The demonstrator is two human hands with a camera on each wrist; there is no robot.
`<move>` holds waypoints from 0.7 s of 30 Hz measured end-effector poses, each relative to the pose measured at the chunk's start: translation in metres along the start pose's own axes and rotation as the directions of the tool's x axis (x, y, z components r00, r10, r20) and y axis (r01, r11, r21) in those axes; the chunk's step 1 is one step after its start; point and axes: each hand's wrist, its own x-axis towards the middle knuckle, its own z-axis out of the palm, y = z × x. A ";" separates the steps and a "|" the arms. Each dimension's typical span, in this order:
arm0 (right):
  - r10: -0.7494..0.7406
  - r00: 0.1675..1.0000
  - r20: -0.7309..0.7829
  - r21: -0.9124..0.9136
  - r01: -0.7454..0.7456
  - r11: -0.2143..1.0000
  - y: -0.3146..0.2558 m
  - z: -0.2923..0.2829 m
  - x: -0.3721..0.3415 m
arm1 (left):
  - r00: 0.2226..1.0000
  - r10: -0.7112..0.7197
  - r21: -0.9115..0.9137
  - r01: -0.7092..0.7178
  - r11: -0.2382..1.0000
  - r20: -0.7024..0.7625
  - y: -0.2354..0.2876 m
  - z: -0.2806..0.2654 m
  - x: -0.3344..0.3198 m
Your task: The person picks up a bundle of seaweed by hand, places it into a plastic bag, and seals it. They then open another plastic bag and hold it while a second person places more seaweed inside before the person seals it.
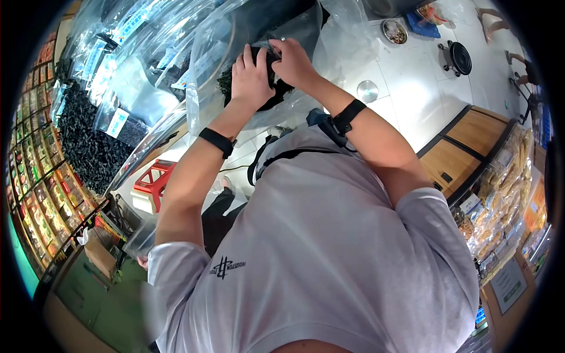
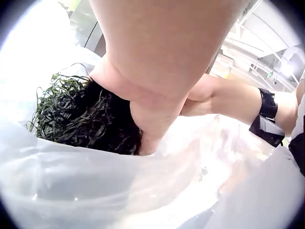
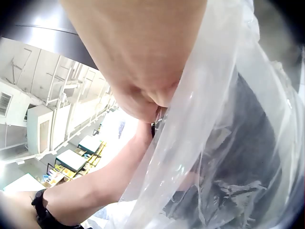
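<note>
The left hand (image 1: pixel 252 79) lies back up over a bunch of dark green strands (image 2: pixel 86 119), its fingers extended and slightly parted on the dark stuff. The strands show beside the palm, and in the left wrist view they lie within the mouth of a big clear plastic bag (image 2: pixel 86 179), whose near wall rises in front of them.

The right hand (image 1: pixel 295 63) is just beside the left, over the same dark bunch, with its fingers bent inward (the tips are hidden, so I cannot tell whether they pinch anything). In the right wrist view a fold of the bag hangs across that hand's side.

Each wrist wears a black band, the left one (image 1: pixel 216 143) and the right one (image 1: pixel 348 117). To the left are clear packets (image 1: pixel 132 88) with labels and a heap of black strips (image 1: pixel 88 132); a red stool (image 1: pixel 154 183) stands below, near the left forearm.
</note>
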 end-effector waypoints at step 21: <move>-0.157 0.987 -0.014 -0.054 0.156 0.986 -0.016 -0.006 -0.012 | 0.939 -0.215 -0.445 0.319 0.837 0.269 -0.040 -0.041 0.026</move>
